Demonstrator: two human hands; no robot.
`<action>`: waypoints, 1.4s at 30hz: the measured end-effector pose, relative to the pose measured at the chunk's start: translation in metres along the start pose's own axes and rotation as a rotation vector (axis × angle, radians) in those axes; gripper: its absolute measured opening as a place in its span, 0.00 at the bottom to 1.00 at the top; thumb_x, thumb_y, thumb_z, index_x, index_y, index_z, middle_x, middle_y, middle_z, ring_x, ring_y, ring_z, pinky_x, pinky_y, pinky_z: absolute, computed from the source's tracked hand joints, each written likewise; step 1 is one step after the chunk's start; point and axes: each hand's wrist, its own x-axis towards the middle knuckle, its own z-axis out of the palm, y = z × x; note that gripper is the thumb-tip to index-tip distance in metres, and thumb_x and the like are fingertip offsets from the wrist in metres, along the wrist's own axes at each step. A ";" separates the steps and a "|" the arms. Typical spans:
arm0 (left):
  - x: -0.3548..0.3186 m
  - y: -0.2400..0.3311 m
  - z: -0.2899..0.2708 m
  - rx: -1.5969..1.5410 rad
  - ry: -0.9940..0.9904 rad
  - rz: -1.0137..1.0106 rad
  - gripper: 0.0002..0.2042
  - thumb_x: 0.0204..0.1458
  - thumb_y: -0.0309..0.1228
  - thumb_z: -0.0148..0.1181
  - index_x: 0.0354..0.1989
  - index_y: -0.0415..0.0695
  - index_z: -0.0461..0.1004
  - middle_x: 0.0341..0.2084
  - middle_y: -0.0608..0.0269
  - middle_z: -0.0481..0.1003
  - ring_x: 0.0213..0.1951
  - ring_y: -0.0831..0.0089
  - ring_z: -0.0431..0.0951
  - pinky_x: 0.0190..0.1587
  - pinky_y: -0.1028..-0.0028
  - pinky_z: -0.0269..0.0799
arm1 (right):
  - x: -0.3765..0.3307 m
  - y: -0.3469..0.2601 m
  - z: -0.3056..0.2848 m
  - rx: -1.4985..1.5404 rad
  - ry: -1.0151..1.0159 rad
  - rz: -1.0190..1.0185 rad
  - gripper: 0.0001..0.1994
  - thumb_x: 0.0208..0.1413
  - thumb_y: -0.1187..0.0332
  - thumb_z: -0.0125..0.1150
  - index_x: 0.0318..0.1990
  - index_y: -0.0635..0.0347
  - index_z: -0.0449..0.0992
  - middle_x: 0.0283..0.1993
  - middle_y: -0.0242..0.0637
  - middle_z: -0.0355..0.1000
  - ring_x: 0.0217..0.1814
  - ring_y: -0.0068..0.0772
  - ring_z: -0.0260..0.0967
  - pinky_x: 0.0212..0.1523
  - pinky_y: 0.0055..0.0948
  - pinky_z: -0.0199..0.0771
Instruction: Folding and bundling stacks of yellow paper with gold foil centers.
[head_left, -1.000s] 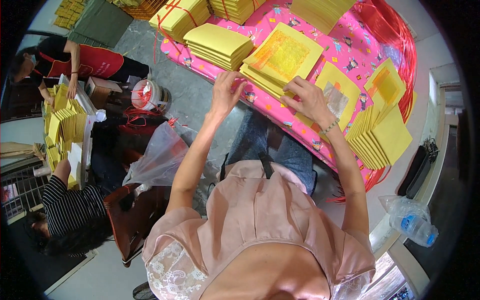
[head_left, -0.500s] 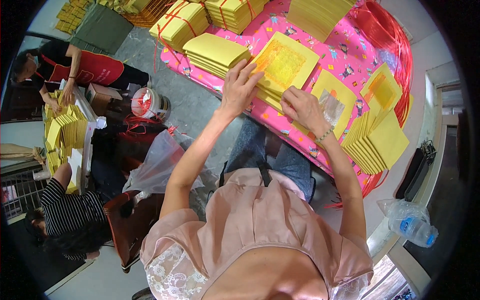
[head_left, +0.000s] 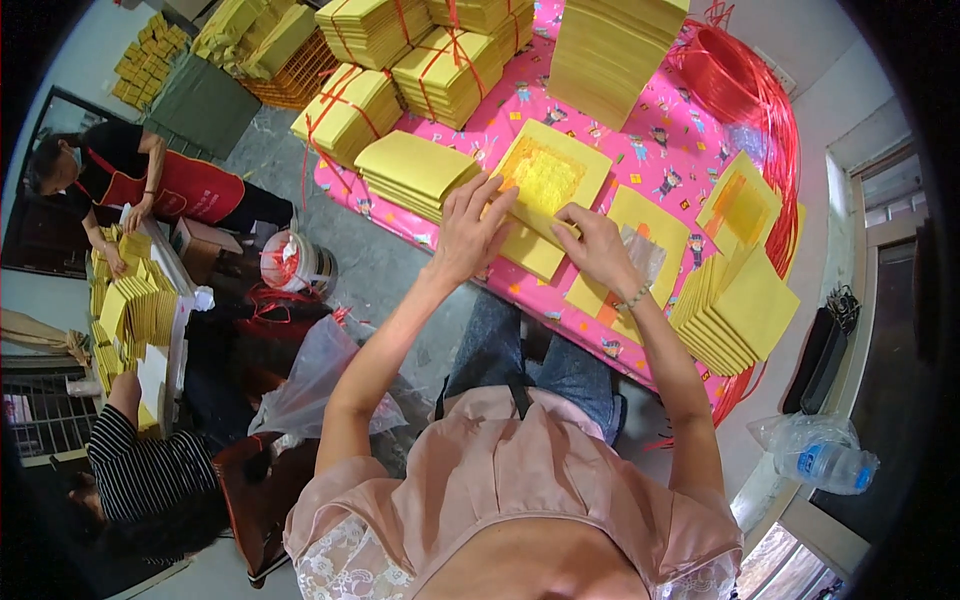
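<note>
Yellow paper stack [head_left: 545, 195] w/ gold-foil top, on pink table cover [head_left: 660, 150]: left hand [head_left: 470, 235] flat on its near-left edge, fingers open; right hand [head_left: 595, 250] pinching its near-right corner.

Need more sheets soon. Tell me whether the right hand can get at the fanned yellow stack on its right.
Probably yes: the right hand rests on the gold-centred sheets, and nothing stands between it and the fanned yellow stack.

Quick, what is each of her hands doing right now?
Left hand: open, fingers spread flat on the yellow paper stack.
Right hand: fingers curled, pressing on the same stack; a grip cannot be told.
</note>
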 end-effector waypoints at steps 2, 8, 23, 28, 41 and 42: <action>0.000 0.001 0.008 -0.003 -0.014 0.018 0.27 0.47 0.30 0.63 0.59 0.47 0.68 0.58 0.54 0.66 0.61 0.54 0.62 0.60 0.59 0.58 | 0.015 0.002 -0.014 0.026 0.033 0.069 0.11 0.57 0.63 0.58 0.38 0.63 0.74 0.33 0.46 0.75 0.36 0.46 0.75 0.36 0.39 0.74; 0.023 0.006 0.042 -0.121 -0.155 0.011 0.29 0.49 0.32 0.63 0.61 0.47 0.64 0.60 0.53 0.63 0.62 0.52 0.60 0.62 0.55 0.57 | 0.063 0.047 -0.035 -0.017 0.257 0.102 0.13 0.56 0.61 0.59 0.40 0.64 0.76 0.38 0.50 0.77 0.40 0.50 0.75 0.42 0.41 0.73; 0.045 -0.009 0.077 -0.141 -0.340 -0.001 0.30 0.57 0.47 0.53 0.68 0.53 0.57 0.66 0.46 0.55 0.67 0.46 0.53 0.68 0.48 0.48 | 0.114 0.077 -0.025 -0.348 0.305 0.145 0.11 0.56 0.62 0.57 0.40 0.59 0.78 0.40 0.47 0.74 0.46 0.49 0.72 0.45 0.47 0.72; 0.046 -0.010 0.078 -0.147 -0.344 -0.005 0.30 0.58 0.47 0.52 0.68 0.53 0.57 0.66 0.46 0.55 0.67 0.46 0.52 0.68 0.48 0.47 | 0.121 0.069 -0.017 -0.445 0.096 0.203 0.14 0.59 0.60 0.53 0.47 0.57 0.76 0.45 0.45 0.73 0.51 0.47 0.71 0.49 0.47 0.70; 0.047 -0.014 0.081 -0.146 -0.354 0.023 0.31 0.56 0.50 0.52 0.67 0.53 0.59 0.65 0.44 0.56 0.67 0.45 0.54 0.68 0.50 0.47 | 0.125 0.074 -0.014 -0.390 0.119 0.166 0.14 0.57 0.63 0.56 0.48 0.59 0.75 0.46 0.47 0.73 0.51 0.49 0.70 0.50 0.48 0.69; 0.048 -0.014 0.081 -0.148 -0.358 0.025 0.31 0.56 0.51 0.52 0.68 0.54 0.58 0.65 0.44 0.56 0.67 0.45 0.53 0.68 0.50 0.47 | 0.125 0.075 -0.014 -0.390 0.113 0.171 0.14 0.57 0.63 0.56 0.48 0.59 0.75 0.46 0.47 0.73 0.51 0.49 0.70 0.50 0.48 0.69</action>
